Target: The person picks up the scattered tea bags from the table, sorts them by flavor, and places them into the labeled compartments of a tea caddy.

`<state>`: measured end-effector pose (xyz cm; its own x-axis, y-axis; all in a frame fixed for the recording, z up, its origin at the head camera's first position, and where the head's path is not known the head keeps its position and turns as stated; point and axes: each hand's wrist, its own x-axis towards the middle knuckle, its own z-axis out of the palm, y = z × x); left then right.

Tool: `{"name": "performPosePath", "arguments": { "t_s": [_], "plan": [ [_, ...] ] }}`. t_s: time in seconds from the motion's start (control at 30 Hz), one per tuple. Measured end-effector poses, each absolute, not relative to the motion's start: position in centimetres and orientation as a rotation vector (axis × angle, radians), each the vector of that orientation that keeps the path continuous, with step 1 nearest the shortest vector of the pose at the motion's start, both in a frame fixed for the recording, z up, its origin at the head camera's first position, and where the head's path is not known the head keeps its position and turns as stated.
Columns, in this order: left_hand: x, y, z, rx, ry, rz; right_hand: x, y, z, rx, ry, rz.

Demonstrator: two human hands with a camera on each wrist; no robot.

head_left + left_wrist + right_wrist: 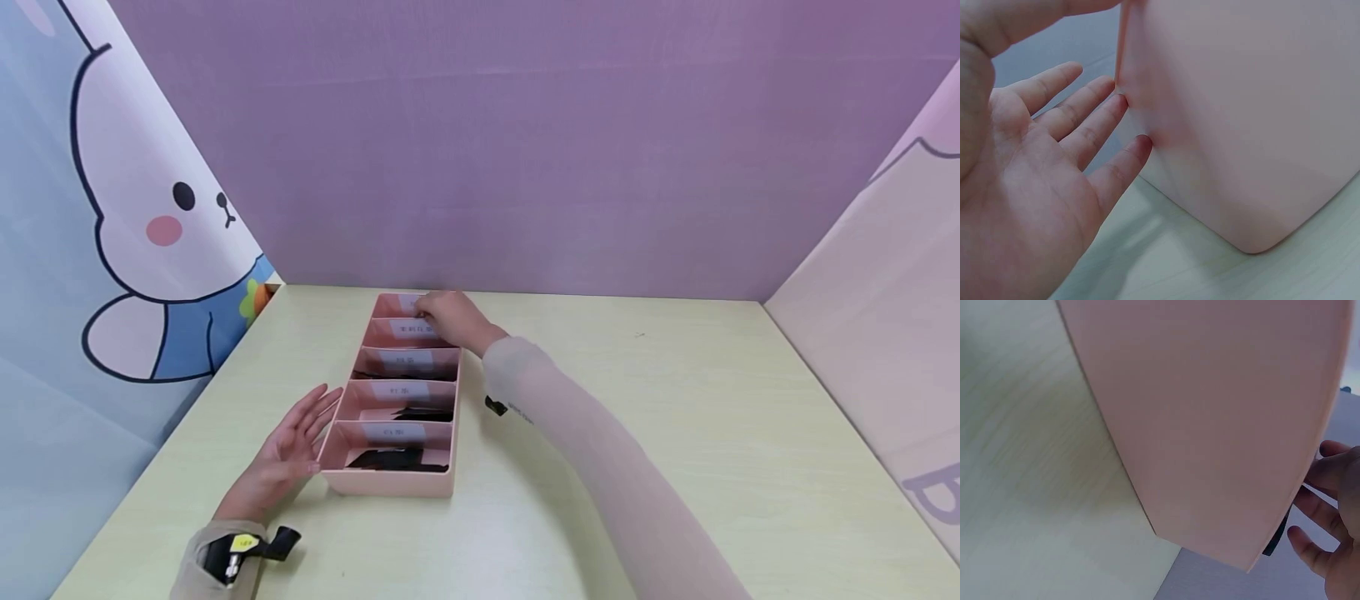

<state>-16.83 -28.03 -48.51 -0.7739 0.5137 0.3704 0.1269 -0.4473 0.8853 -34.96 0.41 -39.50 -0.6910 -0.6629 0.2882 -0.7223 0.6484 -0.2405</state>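
Note:
A long pink box [393, 483] with several compartments in a row stands on the table, each divider bearing a pale label with writing. Flat black packets [397, 458] lie in the nearer compartments. My left hand [288, 454] is beside the box's near left side, palm turned up and fingers extended; its fingertips [1141, 145] reach the pink wall in the left wrist view. Over the farthest compartment, my right hand [453, 319] has its fingers bent and pinches a black packet [1277, 536], mostly hidden behind the box rim in the right wrist view.
The pale wooden table [637, 417] extends to the right of the box. A purple backdrop [525, 167] rises along its far edge. Printed cloth panels, one with a cartoon rabbit [150, 208], flank both sides. A black wrist strap [232, 554] circles the left sleeve.

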Motion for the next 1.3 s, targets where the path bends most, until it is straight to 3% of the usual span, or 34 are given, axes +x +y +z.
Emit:
{"name": "performPosePath", "arguments": {
  "t_s": [0.97,1.3],
  "plan": [
    [-17.0,-28.1,-48.3,0.921,1.527,2.291,-33.4,2.0,-39.0,1.208,-2.842,-0.157],
    [-16.8,-28.0,-48.1,0.917,1.501,2.296,-31.5,5.8,-38.4,1.277,-2.754,-0.147]
  ]
}}
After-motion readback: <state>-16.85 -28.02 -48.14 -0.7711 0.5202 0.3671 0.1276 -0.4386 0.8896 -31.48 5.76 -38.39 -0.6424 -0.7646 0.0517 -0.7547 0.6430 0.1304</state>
